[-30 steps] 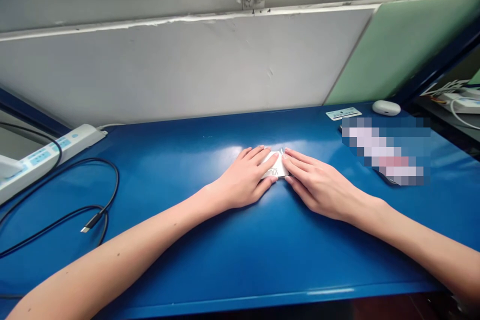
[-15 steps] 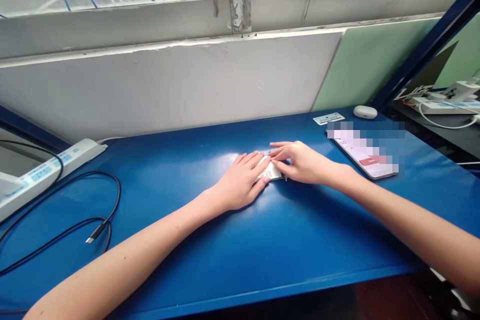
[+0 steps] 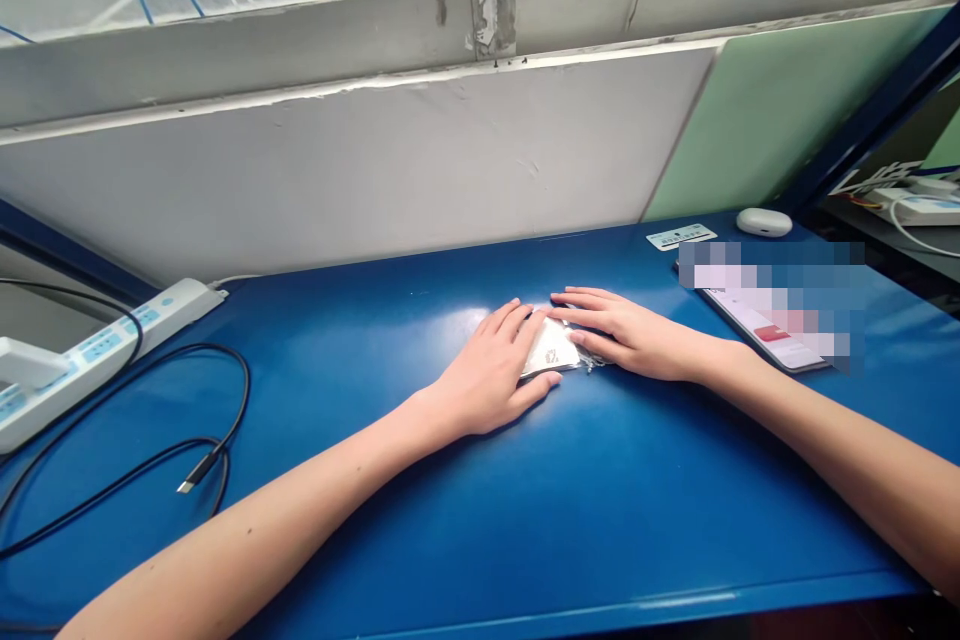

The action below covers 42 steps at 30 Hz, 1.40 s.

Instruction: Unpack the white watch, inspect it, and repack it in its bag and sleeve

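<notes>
Between my hands, a small white flat packet (image 3: 553, 348) with a dark printed mark and a clear, crinkled plastic edge lies on the blue table (image 3: 480, 520). My left hand (image 3: 499, 370) rests over its left part, fingers stretched out and thumb apart along the near side. On the packet's right end lies my right hand (image 3: 619, 330), its fingers extended and touching the plastic edge. Both hands are open and flat. Part of the packet is hidden under the fingers.
At the left stand a white power strip (image 3: 161, 315) and a looped black cable (image 3: 244, 375). Toward the right lie a phone (image 3: 787, 345) with a partly blurred screen, a white card (image 3: 681, 237) and a white earbud case (image 3: 763, 222). A pale wall panel (image 3: 375, 170) rises behind the table.
My right hand's fingers have flattened and straightened over the packet's right end. My left thumb has spread away, and more of the packet shows. The view has shifted slightly.
</notes>
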Tool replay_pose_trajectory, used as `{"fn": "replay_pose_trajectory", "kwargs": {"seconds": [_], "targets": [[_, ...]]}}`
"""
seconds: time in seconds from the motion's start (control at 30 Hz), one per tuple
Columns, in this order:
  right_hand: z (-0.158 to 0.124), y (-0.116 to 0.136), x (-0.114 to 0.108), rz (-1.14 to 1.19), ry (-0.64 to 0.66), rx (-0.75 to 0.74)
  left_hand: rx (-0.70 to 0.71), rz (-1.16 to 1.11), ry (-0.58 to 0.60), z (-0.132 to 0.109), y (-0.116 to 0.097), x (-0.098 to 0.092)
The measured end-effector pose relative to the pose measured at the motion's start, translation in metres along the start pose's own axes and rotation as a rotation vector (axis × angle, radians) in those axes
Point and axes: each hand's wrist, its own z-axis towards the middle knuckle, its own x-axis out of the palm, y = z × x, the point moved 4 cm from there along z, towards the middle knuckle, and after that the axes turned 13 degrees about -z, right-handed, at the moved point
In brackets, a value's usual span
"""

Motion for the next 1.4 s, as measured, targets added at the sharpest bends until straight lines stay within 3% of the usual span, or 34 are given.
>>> {"fn": "replay_pose_trajectory", "kwargs": {"seconds": [0.13,0.73,1.17,1.4], "targets": [[-0.001,-0.001,0.001,-0.011,-0.022,0.013,0.026,-0.029,-0.042,0.0,-0.002,-0.003],[-0.008,0.016,-0.025,-0.08,-0.408,-0.137,0.123,-0.093,-0.093,-0.004,-0.003,-0.005],[-0.005,0.013,-0.02,-0.166,-0.337,-0.169,0.056,-0.03,-0.056,-0.001,-0.008,-0.008],[-0.005,0.02,-0.017,-0.194,-0.315,-0.184,0.041,0.052,0.005,0.0,-0.005,-0.001]]}}
